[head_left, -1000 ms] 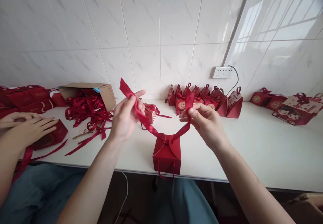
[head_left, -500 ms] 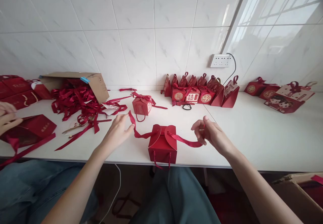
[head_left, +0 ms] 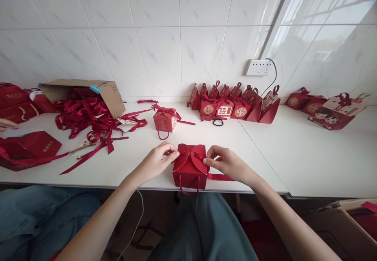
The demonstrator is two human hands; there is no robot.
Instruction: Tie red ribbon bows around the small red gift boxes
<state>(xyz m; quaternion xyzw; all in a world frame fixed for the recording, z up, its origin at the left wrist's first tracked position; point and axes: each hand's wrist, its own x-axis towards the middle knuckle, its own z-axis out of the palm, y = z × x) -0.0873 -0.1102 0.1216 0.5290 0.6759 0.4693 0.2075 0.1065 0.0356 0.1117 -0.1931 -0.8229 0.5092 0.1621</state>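
A red gift box with rounded top flaps and twisted cord handles stands at the table's front edge. A red ribbon runs through the slots in its flaps, one tail lying to the right. At the left flap, my left hand has thumb and forefinger pinched on the ribbon. My right hand pinches the ribbon close to the right flap, its other fingers curled. The ribbon's far left end is hidden behind my left hand.
Behind stands a small tied box. A cardboard box spills tangled ribbons at left. Finished boxes line the wall beneath a power socket. Far left, a co-worker's hand is near a red box.
Both my hands have moved inward from the stretched-out ribbon ends to the flaps of the box. The co-worker's hand has drawn away from the red box at left.
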